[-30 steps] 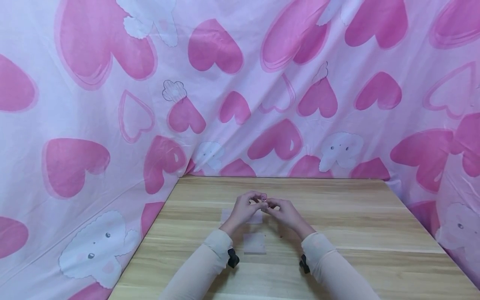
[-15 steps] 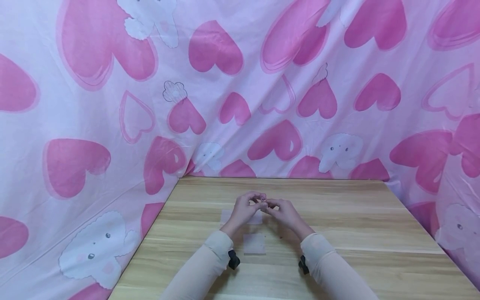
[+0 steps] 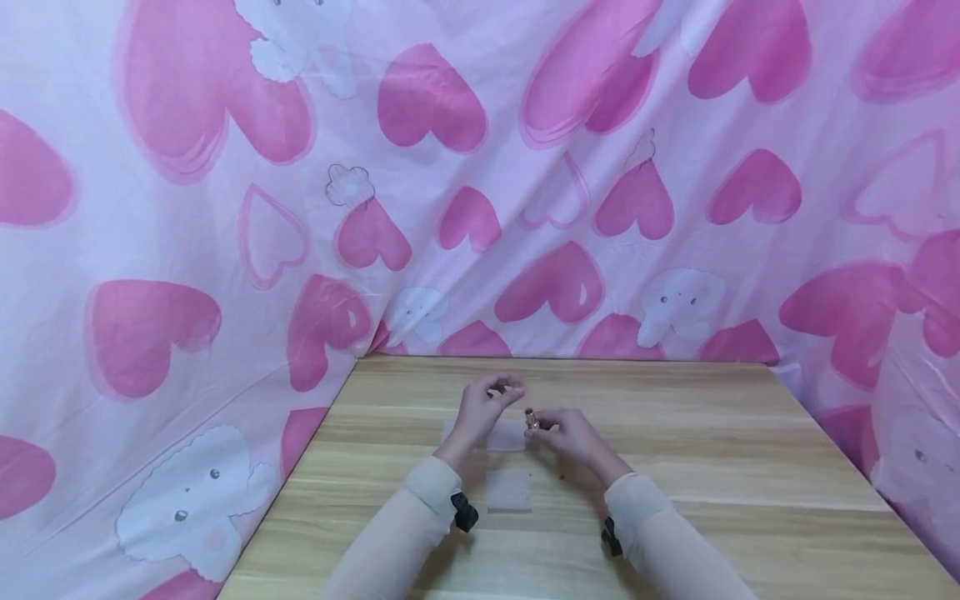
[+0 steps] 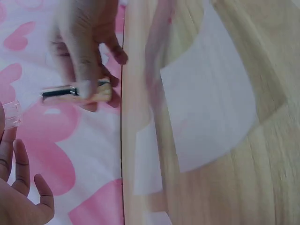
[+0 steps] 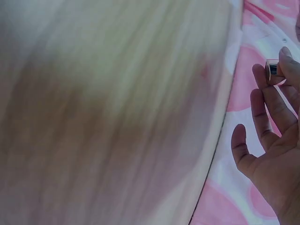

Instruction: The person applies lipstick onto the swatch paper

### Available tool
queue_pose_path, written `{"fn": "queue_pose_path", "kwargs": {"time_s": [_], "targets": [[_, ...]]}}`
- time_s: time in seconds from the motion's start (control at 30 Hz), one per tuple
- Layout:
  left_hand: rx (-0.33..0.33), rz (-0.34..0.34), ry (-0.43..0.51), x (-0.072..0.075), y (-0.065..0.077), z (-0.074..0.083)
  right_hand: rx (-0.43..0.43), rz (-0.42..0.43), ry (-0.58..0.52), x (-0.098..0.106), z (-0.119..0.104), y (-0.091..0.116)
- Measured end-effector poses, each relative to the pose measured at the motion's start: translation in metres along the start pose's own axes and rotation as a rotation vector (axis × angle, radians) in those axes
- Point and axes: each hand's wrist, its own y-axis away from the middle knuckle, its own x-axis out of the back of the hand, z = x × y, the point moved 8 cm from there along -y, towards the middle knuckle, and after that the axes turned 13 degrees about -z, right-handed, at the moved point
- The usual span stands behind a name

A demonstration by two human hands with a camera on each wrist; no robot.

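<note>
Over the middle of the table, my right hand (image 3: 572, 434) pinches a small gold lipstick tube (image 3: 532, 419) between thumb and fingertips. A dark reddish end points up in the head view. In the left wrist view the tube (image 4: 77, 92) shows a black band and is blurred. My left hand (image 3: 480, 410) is a little higher and to the left. It pinches a clear cap (image 4: 12, 115), partly cut off by the frame edge in the left wrist view. Cap and tube are apart. In the right wrist view my right hand (image 5: 274, 154) has its other fingers loosely bent.
Two pale translucent square pieces lie on the wooden table (image 3: 675, 467): a far piece (image 3: 507, 435), partly behind the left wrist, and a near piece (image 3: 509, 490). Small dark specks (image 3: 562, 477) dot the wood beside them. A pink heart-print cloth (image 3: 547, 275) hangs behind.
The hands were together around the lipstick. Now they have parted: the left has lifted slightly up and left with the clear cap, the right has lowered with the tube.
</note>
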Motion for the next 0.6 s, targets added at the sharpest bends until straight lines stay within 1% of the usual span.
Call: {"fn": "queue_pose_path", "kwargs": {"time_s": [0.13, 0.23, 0.37, 0.6], "targets": [[0.022, -0.004, -0.004, 0.003, -0.002, -0.003, -0.010, 0.033, -0.070, 0.005, 0.001, 0.003], [0.043, -0.003, -0.014, 0.003, -0.001, -0.010, 0.005, 0.046, -0.071, 0.007, 0.000, 0.003], [0.059, -0.013, -0.022, 0.001, 0.000, -0.017, -0.005, 0.050, -0.085, 0.006, 0.003, 0.005], [0.062, -0.013, -0.039, -0.002, 0.001, -0.019, -0.017, 0.077, -0.088, 0.007, 0.006, 0.008]]}}
